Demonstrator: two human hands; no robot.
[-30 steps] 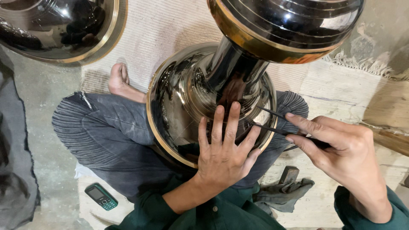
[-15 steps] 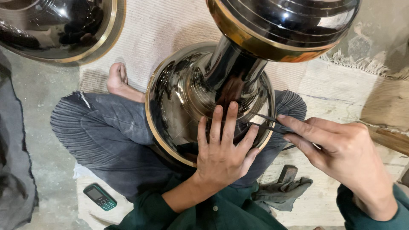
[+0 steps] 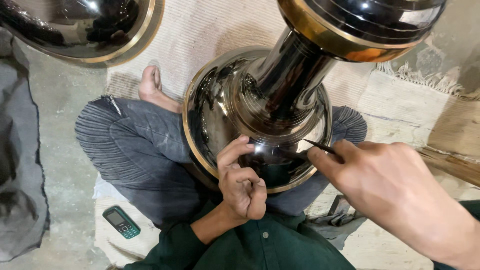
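Step in hand: engraving. The black metal vessel (image 3: 260, 125) rests in my lap. My left hand (image 3: 242, 182), curled, empty, braces it at 6 o'clock. My right hand (image 3: 395, 190) pinches a thin tool (image 3: 320, 146), tip apparently touching. Next move needs steady pressure.

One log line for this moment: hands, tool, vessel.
left hand: curled, fingers on the dark metal vessel | right hand: pinching thin tool, tip at vessel's bowl | vessel on lap
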